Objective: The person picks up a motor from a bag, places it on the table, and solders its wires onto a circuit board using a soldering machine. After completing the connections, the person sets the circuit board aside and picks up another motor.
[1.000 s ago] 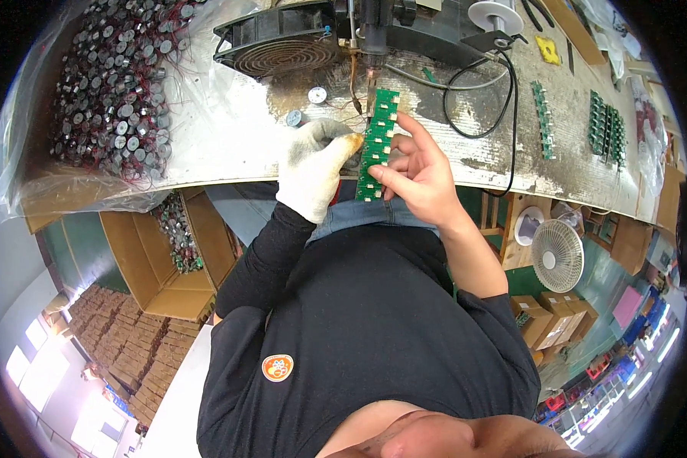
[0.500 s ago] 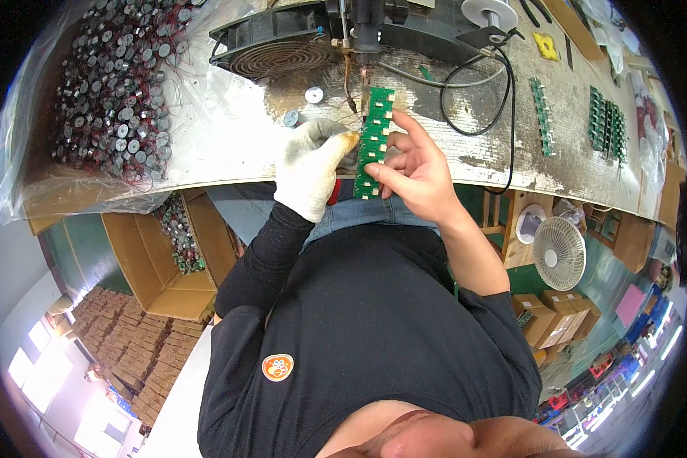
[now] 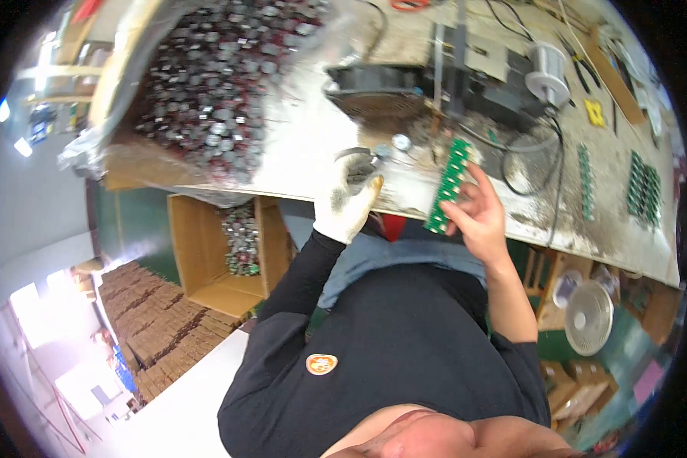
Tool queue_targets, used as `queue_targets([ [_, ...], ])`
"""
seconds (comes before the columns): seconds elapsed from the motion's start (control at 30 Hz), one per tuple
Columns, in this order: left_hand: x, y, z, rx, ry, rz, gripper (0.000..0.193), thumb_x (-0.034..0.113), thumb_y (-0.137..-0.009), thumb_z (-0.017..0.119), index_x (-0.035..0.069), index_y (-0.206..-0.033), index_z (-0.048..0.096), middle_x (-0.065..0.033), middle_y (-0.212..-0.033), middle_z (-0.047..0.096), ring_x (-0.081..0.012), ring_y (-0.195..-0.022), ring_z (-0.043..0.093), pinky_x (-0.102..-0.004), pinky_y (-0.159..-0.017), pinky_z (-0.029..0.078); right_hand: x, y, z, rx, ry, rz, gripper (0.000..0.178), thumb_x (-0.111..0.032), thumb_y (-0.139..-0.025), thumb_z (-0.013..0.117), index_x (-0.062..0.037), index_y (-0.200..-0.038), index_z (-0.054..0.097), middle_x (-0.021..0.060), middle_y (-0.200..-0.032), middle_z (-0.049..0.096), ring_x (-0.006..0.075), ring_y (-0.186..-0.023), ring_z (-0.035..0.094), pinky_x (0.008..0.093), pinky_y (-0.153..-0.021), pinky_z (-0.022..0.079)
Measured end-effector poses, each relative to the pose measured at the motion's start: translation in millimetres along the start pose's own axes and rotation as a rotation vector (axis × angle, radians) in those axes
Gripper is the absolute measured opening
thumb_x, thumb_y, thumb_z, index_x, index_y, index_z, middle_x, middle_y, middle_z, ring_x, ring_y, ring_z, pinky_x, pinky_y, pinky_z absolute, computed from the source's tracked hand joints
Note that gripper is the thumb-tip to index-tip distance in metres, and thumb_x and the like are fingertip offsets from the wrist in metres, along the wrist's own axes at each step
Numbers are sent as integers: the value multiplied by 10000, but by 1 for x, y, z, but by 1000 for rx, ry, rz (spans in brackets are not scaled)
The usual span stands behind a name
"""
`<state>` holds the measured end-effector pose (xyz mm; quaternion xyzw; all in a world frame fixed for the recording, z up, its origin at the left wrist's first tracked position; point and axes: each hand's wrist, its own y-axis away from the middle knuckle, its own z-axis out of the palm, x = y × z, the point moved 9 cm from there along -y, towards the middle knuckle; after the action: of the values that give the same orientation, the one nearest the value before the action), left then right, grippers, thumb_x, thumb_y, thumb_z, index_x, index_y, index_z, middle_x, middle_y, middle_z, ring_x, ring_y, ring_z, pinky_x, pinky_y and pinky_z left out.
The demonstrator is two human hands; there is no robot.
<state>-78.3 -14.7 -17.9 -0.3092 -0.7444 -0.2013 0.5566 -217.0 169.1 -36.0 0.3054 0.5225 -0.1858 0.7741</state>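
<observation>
My right hand (image 3: 479,217) pinches a long green circuit board strip (image 3: 448,187) near its lower end, thumb on its face. White connectors line one edge of the strip, which is held tilted above the table's front edge. My left hand (image 3: 345,200), in a white glove with darkened fingertips, is apart from the strip. Its thumb and fingers are spread, with nothing visible between them. Just beyond its fingertips lies a small round motor (image 3: 380,153); whether the fingers touch it is unclear. Another small round motor (image 3: 401,142) lies a little farther right.
A heap of small motors with red wires (image 3: 214,99) fills the table's left. Behind my hands stand a black fan (image 3: 378,91) and an upright tool post (image 3: 456,69). A solder spool (image 3: 547,76), black cable (image 3: 561,172) and more board strips (image 3: 643,187) are on the right.
My left hand has let go of the strip and moved left toward the small motors, its fingers opening. My right hand still holds the strip. The whole view has shifted and turned.
</observation>
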Motion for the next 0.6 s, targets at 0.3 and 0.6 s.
queue_targets([
  [0.3,18,-92,-134,442,-585,60,220,173,-773,684,28,-937,667,-114,-849,671,-242,-780,644,-313,-738,496,-3,-2,1,-26,-36,-50,714,65,-820,619,-15,-1426,251,135,-973,590,115,-637,599,219,-455,485],
  [0.6,20,-149,-110,37,-1093,120,224,123,-755,601,175,-949,700,-156,-953,597,-327,-816,629,-397,-747,519,-6,-4,4,-21,-43,-70,709,66,-822,614,3,-1421,241,142,-965,587,118,-649,605,218,-456,489],
])
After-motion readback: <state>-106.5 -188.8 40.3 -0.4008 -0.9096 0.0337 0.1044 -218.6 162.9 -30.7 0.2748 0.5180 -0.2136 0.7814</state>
